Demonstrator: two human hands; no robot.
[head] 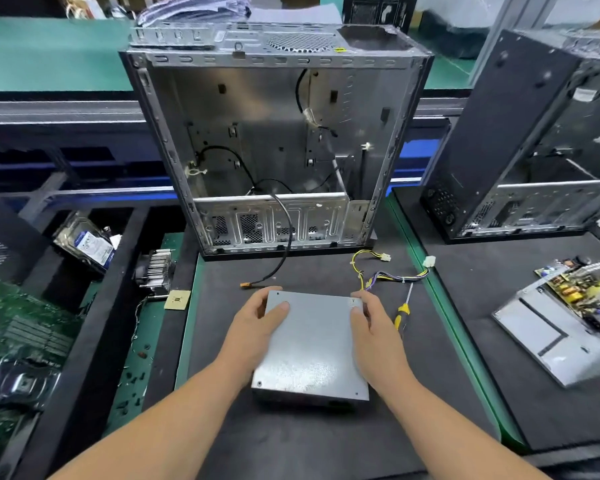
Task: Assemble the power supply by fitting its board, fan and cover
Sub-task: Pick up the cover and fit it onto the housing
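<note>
Both hands, left hand (257,318) and right hand (374,323), clasp the power supply (310,348) by its far corners on the mat; its wire harness (385,275), probably trailing loose, could get pinched or snag

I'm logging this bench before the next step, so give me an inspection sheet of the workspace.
Surface: black mat with green edging.
Job's things: power supply box, cover on, flat on the mat.
Clutter: screwdriver right of the box; loose screws, heatsink, circuit board.
Hands: left hand and right hand grip the box's far corners.
Cables: wire bundle from the box; black cable out of the case.
Surroundings: open computer case; second case right.
</note>
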